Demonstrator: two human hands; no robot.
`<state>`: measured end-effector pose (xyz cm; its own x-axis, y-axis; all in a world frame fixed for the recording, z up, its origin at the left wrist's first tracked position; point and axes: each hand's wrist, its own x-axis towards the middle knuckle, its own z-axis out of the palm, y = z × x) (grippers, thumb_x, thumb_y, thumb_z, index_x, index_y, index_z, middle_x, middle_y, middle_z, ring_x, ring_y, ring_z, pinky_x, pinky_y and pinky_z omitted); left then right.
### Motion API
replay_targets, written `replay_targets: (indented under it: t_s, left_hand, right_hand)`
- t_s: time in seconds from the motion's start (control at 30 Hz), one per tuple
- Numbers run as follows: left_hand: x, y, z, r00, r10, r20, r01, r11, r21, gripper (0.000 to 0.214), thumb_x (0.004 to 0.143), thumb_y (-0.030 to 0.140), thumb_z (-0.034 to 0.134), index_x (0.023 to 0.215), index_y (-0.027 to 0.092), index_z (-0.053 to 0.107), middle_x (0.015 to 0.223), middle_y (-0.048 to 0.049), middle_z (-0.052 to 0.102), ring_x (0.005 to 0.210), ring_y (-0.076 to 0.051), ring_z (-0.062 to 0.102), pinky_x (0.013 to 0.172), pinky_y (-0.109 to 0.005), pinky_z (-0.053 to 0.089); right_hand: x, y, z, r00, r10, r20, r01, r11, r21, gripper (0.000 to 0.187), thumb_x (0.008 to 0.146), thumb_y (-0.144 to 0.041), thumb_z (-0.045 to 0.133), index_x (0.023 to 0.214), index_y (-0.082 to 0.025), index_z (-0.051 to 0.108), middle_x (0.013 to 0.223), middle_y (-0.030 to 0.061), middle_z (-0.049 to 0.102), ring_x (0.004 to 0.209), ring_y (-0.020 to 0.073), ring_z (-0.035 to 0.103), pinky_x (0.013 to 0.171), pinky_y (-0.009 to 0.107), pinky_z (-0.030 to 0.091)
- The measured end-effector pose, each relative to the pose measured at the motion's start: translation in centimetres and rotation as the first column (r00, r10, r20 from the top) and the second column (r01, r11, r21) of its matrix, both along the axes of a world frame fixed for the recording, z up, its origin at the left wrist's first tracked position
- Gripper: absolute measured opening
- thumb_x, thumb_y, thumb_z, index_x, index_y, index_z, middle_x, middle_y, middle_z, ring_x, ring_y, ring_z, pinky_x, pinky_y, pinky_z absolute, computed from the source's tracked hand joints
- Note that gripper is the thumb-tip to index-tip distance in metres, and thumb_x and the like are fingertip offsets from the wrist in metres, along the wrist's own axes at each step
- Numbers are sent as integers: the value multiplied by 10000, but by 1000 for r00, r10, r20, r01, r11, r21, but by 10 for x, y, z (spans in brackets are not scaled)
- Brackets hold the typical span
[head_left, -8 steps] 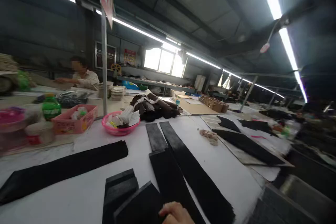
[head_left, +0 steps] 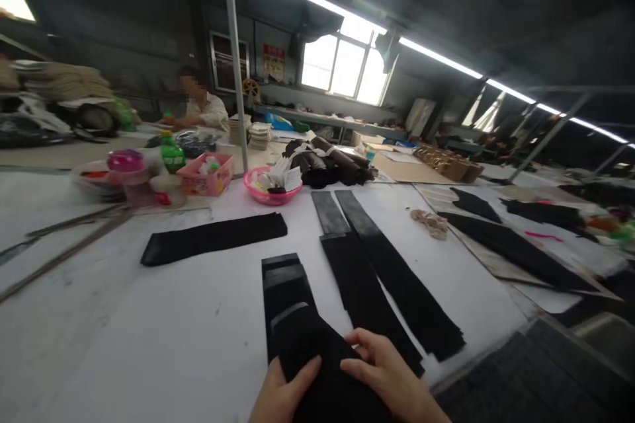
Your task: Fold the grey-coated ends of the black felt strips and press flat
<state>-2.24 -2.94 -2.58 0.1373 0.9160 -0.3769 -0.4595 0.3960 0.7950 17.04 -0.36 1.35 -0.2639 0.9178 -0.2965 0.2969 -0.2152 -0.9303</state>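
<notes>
Both my hands rest on a black fabric piece (head_left: 317, 357) at the near edge of the white table (head_left: 149, 324). My left hand (head_left: 282, 393) lies at its left side with the thumb stretched over the cloth. My right hand (head_left: 387, 377) lies flat on its right side, fingers apart. The piece tops a small stack of black strips (head_left: 282, 277). Two long black strips (head_left: 397, 277) run away to the right of it. Another long black strip (head_left: 213, 238) lies crosswise to the left.
A pink bowl (head_left: 272, 194), a pink basket (head_left: 206, 182), a green bottle (head_left: 172, 155) and rolled dark fabric (head_left: 327, 168) stand at the table's far side. A metal pole (head_left: 234, 59) rises there. A seated person (head_left: 198, 109) works behind. More black strips (head_left: 516, 244) lie on cardboard at right.
The camera has tilted down and turned left. Both my hands now show on the black piece; before, only a fingertip edge of one hand was in view.
</notes>
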Motion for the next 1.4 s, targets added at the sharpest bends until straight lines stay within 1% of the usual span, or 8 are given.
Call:
replay_targets:
  t_s: [0.23,0.53,0.67,0.77,0.93,1.03,1.1,1.4]
  left_hand:
    - [-12,-7,-22,996,-49,69,49,999,-11,578,647,459,783,1111,152,626,1051,-137,692,927,-281,660,780,-360,530]
    - [-3,-29,-10,849,-454,270,413,889,198,490,740,412,731,1139,143,634,1028,-115,681,991,-279,637,937,-403,460]
    - [-6,-29,-15,890,-438,128,416,894,169,437,748,403,715,1094,149,629,941,-84,690,882,-224,657,871,-350,494]
    - [-19,-26,-37,899,-411,-154,420,907,30,400,773,487,645,1006,164,605,738,-27,670,586,-145,625,566,-247,503]
    - [-66,17,-56,716,-167,-677,259,965,36,421,881,572,385,875,191,564,675,11,609,429,-103,526,395,-209,360]
    - [-91,62,-52,291,89,-953,248,955,165,239,879,415,487,957,217,596,778,13,631,646,-122,599,639,-234,440]
    - [-100,90,-50,175,118,-978,217,964,155,209,861,357,524,991,210,596,838,-4,633,706,-140,598,673,-251,422]
    - [-102,154,-54,19,85,-996,239,967,87,377,767,427,653,1062,210,565,1033,-51,604,792,-180,602,625,-260,372]
  right_hand:
    - [-15,8,-51,964,-67,-256,41,994,-102,327,726,-333,750,785,-198,458,571,-90,524,480,56,437,456,163,309]
    - [-5,20,-46,892,-73,-445,-6,985,-174,258,796,-326,709,949,-196,547,874,25,703,758,202,678,725,337,523]
    - [-9,19,-55,900,-59,-432,-47,972,-231,282,786,-335,714,993,-173,611,925,61,711,839,239,680,795,386,524]
    - [-14,17,-67,912,-52,-407,-31,980,-196,324,774,-358,718,1023,-165,642,983,79,708,907,263,666,827,406,520]
    - [-16,15,-92,956,-96,-277,59,989,-139,352,778,-417,687,1043,-187,660,1003,78,705,959,292,649,851,431,516]
    - [-15,14,-101,977,-130,-168,122,991,-55,345,773,-438,678,1016,-194,669,1002,77,702,997,301,630,879,425,505]
    - [-15,13,-105,981,-133,-137,133,991,-12,343,789,-439,655,1028,-193,661,1025,76,694,1023,300,619,904,421,492]
    - [-14,10,-121,981,-195,-4,194,973,122,334,819,-429,630,1063,-201,641,1170,81,648,1115,299,569,954,387,457]
